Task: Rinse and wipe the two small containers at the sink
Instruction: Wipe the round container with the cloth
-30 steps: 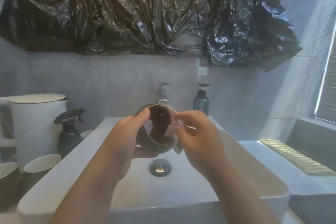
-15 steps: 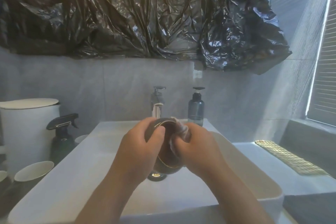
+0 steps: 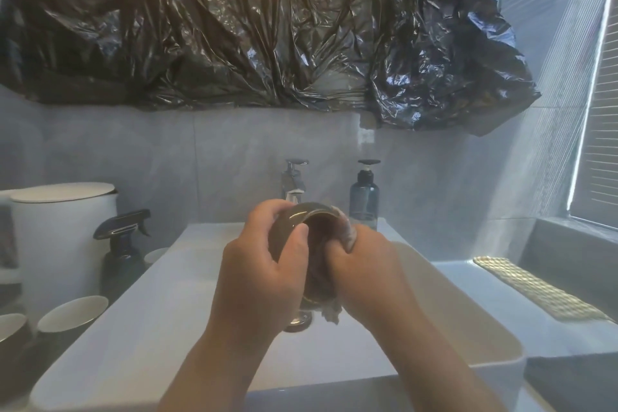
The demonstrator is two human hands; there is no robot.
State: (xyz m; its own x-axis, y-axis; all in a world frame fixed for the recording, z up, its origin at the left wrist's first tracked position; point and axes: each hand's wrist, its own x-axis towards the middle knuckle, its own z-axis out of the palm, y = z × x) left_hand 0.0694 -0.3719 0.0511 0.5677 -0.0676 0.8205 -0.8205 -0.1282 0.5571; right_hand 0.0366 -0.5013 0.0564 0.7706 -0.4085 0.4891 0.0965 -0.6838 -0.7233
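My left hand (image 3: 264, 273) grips a small dark round container (image 3: 301, 221) with a gold rim, tilted over the white sink basin (image 3: 160, 321). Its thumb lies across the rim. My right hand (image 3: 364, 273) holds a pale cloth (image 3: 347, 234) and has its fingers pushed inside the container's mouth. A scrap of the cloth hangs out below at the bottom. Under my hands the drain plug (image 3: 299, 323) shows partly. A second small cup (image 3: 72, 314) with a white inside stands on the counter at the left.
The chrome tap (image 3: 292, 181) and a dark soap pump bottle (image 3: 364, 197) stand behind the basin. A black spray bottle (image 3: 122, 251), a white lidded bin (image 3: 62, 237) and another cup (image 3: 10, 331) are at the left. A woven mat (image 3: 535, 288) lies at the right.
My right hand's fingers and the cloth have gone deeper into the container. Both hands and the container sit lower over the drain in view, and the container has turned in my left hand.
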